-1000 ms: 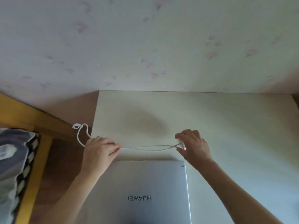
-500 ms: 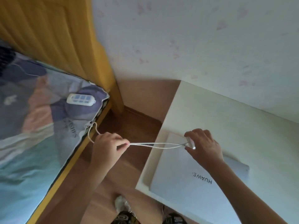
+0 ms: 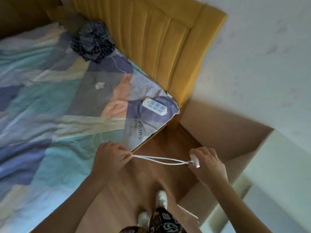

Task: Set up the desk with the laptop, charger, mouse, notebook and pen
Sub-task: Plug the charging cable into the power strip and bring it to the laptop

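- Turned from the worktop toward the bed (image 3: pixel 50 98): left hand (image 3: pixel 109 157) pinches the cable (image 3: pixel 161 160), right hand (image 3: pixel 208 163) grips the charger (image 3: pixel 194 160).
- Keep the cable untangled; the power strip (image 3: pixel 154 106) lies on the bed corner, beyond both hands.

A bed (image 3: pixel 50 106) under a patchwork-coloured sheet fills the left. A white power strip (image 3: pixel 154 106) lies on its near corner, a crumpled dark checked cloth (image 3: pixel 93 42) sits by its mustard headboard (image 3: pixel 159 44).

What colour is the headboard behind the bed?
Mustard yellow, with vertical padded panels. The headboard shows in the head view, the only one here.
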